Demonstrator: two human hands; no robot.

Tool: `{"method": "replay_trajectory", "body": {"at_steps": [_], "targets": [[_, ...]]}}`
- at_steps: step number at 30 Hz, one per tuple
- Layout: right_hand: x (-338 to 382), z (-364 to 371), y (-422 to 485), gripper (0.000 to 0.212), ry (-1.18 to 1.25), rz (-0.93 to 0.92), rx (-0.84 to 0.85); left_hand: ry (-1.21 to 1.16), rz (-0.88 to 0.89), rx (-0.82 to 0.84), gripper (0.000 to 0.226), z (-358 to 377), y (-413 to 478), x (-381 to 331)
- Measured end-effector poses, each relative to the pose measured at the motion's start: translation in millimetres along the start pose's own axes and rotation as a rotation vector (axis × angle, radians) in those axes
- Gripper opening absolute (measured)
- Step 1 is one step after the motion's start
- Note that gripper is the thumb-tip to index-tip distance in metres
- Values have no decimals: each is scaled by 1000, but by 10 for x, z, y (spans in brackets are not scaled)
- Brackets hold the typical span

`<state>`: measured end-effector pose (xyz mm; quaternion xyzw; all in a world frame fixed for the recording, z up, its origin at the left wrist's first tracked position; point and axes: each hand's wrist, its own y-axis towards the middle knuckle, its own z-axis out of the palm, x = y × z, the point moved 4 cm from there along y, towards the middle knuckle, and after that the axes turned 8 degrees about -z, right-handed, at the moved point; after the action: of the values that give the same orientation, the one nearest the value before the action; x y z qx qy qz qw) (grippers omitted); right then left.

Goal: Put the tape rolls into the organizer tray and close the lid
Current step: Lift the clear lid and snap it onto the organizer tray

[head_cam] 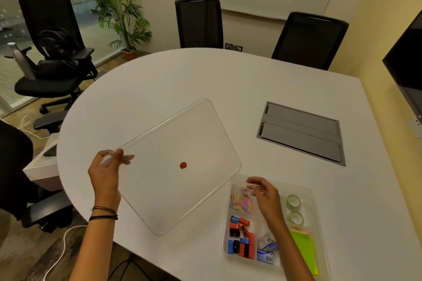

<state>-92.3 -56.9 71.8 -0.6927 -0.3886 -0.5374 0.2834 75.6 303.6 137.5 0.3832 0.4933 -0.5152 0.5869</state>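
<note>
- Nearest the camera, the clear organizer tray (322, 223) sits at the white table's (228, 84) front right edge, uncovered.
- Its compartments hold neon sticky notes (304, 251), red, blue and black sharpeners (242, 238), staple boxes (266, 250) and coloured paper clips (242, 201).
- Two tape rolls (293, 209) lie already inside, in the tray's far right compartment, one just beside the other.
- The right hand (266, 198) hovers over the tray's middle, fingers loosely spread, gripping nothing.
- Left of it, the left hand (106, 173) pinches a corner of the transparent lid (194, 134) between thumb and fingers; the lid is tilted, with a red dot at its centre.
- The lid's right corner reaches the tray's far left rim.
- Farther back, a grey cable hatch (301, 132) is set into the tabletop.
- Beyond, black office chairs (198, 23) and a potted plant (125, 7).
</note>
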Motion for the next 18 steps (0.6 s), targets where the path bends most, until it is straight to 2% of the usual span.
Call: {"method": "replay_trajectory", "body": {"at_steps": [6,15,18], "targets": [[180,-548,-51,22,-30,-87,-212,-42,29,186,10,464,-117,-82],[102,-1013,-367,27,59,-63,-306,51,-17,479,15,1179,-373,39],[30,-1115,-467,29,62,-38,-319,68,-59,559,9,1435,-515,173]]}}
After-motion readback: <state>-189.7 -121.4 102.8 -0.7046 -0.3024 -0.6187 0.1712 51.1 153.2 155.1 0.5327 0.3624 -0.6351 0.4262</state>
